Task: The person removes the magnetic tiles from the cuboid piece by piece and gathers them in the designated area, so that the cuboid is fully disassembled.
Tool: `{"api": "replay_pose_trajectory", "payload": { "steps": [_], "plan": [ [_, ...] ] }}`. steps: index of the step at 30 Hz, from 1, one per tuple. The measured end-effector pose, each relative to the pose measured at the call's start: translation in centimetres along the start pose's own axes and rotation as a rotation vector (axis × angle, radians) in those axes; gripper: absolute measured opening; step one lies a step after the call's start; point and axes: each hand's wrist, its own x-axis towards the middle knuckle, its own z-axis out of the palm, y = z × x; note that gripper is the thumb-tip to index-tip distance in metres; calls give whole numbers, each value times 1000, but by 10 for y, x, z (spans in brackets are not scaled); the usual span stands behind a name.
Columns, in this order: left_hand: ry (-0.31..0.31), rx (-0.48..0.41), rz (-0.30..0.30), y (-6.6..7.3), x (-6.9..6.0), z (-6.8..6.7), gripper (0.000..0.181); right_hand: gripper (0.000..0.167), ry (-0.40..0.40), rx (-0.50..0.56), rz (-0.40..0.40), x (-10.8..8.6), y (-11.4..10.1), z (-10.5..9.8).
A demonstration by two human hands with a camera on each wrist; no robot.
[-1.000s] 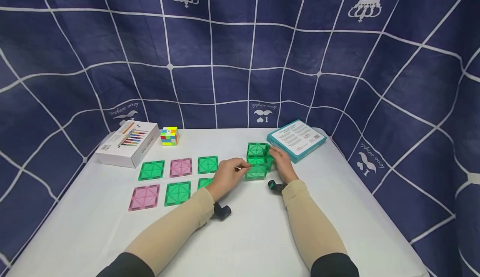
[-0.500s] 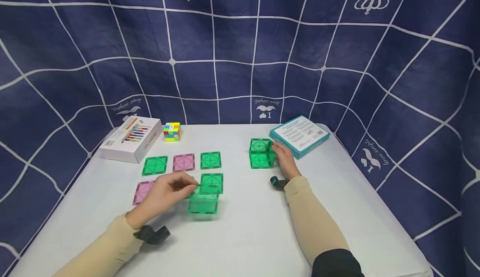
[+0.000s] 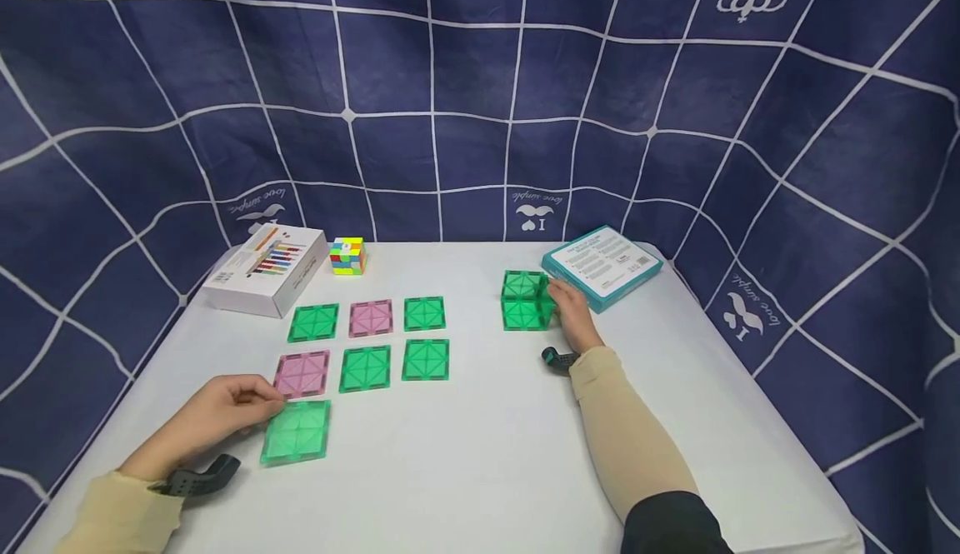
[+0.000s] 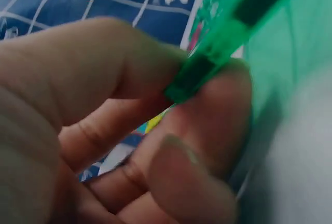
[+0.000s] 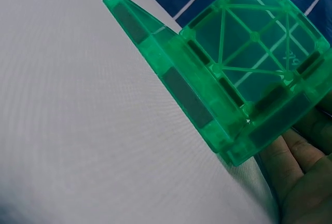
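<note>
My left hand [image 3: 221, 416] pinches a translucent green magnetic tile [image 3: 296, 432] by its edge at the table's near left. In the left wrist view, thumb and fingers close on the corner of this green tile [image 4: 207, 60]. At the right, several green tiles are joined as a partial box [image 3: 525, 314]: one flat, one upright at the back, one upright at the right side. Against that right side rests my right hand [image 3: 573, 319]. The right wrist view has its extended fingers [image 5: 301, 156] behind the side wall of the green structure [image 5: 254, 37]; the thumb is out of sight.
Two rows of flat tiles lie at the left, including a pink tile [image 3: 302, 373] and a green tile [image 3: 426, 360]. Behind them are a white box [image 3: 266, 269] and a puzzle cube [image 3: 348, 256]. A teal box [image 3: 602, 266] lies just beyond the right hand.
My left hand has carried the green tile from the front of the partial box leftward to just in front of the near pink tile. My right hand has stayed by the structure.
</note>
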Motion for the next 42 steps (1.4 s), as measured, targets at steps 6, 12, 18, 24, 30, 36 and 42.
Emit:
{"api": "replay_pose_trajectory", "payload": {
  "steps": [6,12,18,24,30,36,42],
  "plan": [
    [-5,57,-81,-6,-6,-5,24,69,-3,8,4,-1,-1,0],
    [72,170,-73,3,-4,1,21,69,3,2,6,-1,-2,0],
    [129,317,-68,8,-2,7,17,70,3,2,0,0,0,-1],
    [171,401,-77,12,-1,7,15,69,10,16,1,0,0,-1],
    [204,460,-69,17,-1,8,21,70,10,10,10,-1,-2,0],
    [222,556,-45,28,1,11,25,66,13,35,4,-1,-2,0],
    [264,548,70,76,23,26,30,59,2,93,-7,-3,-4,0]
  ]
}}
